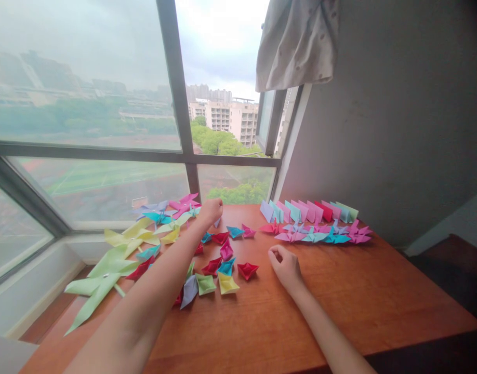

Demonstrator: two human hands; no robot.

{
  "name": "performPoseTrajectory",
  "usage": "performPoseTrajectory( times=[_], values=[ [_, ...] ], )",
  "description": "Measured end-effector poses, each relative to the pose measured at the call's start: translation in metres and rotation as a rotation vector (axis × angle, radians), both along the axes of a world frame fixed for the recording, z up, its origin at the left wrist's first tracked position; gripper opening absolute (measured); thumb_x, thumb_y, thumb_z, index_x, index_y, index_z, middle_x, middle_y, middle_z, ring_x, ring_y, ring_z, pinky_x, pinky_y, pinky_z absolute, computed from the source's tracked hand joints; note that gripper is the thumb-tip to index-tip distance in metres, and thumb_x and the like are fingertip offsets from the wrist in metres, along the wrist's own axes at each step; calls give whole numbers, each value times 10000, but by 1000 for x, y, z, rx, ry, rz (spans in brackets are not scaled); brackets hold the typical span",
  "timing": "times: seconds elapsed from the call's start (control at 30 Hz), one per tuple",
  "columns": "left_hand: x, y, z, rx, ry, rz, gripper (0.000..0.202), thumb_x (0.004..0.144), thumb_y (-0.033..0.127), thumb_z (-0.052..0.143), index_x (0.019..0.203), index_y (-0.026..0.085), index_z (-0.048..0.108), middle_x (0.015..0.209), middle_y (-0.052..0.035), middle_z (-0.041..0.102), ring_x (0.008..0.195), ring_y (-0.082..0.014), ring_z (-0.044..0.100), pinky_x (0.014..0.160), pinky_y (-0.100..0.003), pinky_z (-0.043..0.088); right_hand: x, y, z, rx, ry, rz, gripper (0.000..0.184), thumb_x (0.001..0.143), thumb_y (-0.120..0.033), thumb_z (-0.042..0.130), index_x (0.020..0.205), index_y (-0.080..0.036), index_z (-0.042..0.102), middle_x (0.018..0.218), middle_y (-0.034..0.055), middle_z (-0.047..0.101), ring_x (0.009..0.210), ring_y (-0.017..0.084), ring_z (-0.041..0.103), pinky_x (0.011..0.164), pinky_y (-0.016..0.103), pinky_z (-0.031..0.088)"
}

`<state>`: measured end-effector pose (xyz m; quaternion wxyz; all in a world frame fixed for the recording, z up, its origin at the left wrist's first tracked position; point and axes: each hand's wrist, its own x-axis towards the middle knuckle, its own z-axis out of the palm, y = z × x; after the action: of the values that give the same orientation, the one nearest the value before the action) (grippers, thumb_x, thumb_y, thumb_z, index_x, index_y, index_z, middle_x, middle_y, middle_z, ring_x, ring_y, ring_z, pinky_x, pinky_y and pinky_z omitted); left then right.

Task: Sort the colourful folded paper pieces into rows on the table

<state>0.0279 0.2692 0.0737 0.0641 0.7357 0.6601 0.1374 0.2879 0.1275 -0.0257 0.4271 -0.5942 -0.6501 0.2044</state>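
My left hand reaches to the far side of the table, its fingers closed and partly hidden. A bit of lavender folded paper shows just under it; I cannot tell whether the fingers grip it. My right hand rests on the table in a loose fist, with nothing visible in it. Between my arms stand several folded paper boats, among them a red boat, a yellow boat, a green boat and a blue boat. My left forearm hides part of this group.
Paper pinwheels, including a pale green pinwheel and a pink pinwheel, lie along the table's left side. Paper cranes sit in rows at the back right, before a line of standing folded cards. Windows border the wooden table.
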Motion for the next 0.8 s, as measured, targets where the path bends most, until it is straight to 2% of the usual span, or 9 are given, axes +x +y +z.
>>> performPoseTrajectory(
  times=[0.1,0.17,0.23,0.3,0.43,0.53,0.67,0.8],
  values=[
    [10,-15,16,13,13,-91,295,940,325,580,1187,165,589,1187,-86,618,996,-211,632,848,-415,543,0,0,0,6,8,-11,297,831,-459,502,758,-218,661,646,28,654,607,194,594,596,287,432],
    [21,-32,26,29,16,-181,189,956,276,537,1052,156,647,1035,-78,671,912,-205,648,818,-375,528,0,0,1,3,18,-10,295,831,-462,511,761,-216,658,654,23,654,611,189,593,603,282,433],
    [34,-56,34,47,17,-285,210,958,206,474,898,172,673,872,-67,691,827,-203,650,776,-325,498,-1,-1,2,-7,39,4,295,835,-468,518,766,-214,653,668,19,654,624,186,595,619,280,433],
    [48,-84,37,63,20,-389,204,934,189,479,846,181,662,822,-64,687,786,-205,641,737,-299,474,-1,-2,4,-28,87,33,313,847,-482,518,763,-208,642,664,16,646,630,182,589,630,279,428],
    [69,-143,33,76,34,-573,155,902,144,503,852,197,641,818,-58,676,769,-198,638,711,-277,451,-2,-6,15,-117,339,132,429,865,-577,490,765,-186,635,687,28,636,596,159,538,568,264,397],
    [74,-176,28,103,66,-685,167,857,88,535,919,213,627,868,-48,673,803,-194,636,718,-270,454,-3,-13,26,-240,585,231,510,838,-655,492,750,-172,629,678,25,613,563,137,497,513,247,366],
    [69,-201,23,161,91,-739,212,896,110,508,1041,230,605,962,-52,672,796,-187,625,713,-278,465,-8,-29,34,-376,623,349,446,757,-603,656,700,-161,636,572,-22,536,521,103,433,505,229,323],
    [54,-215,11,195,-18,-726,237,921,136,483,1097,243,602,1009,-52,668,861,-203,618,755,-305,464,-13,-44,31,-393,696,337,345,759,-505,708,723,-164,669,602,-23,558,553,100,437,530,228,319]
  ],
)
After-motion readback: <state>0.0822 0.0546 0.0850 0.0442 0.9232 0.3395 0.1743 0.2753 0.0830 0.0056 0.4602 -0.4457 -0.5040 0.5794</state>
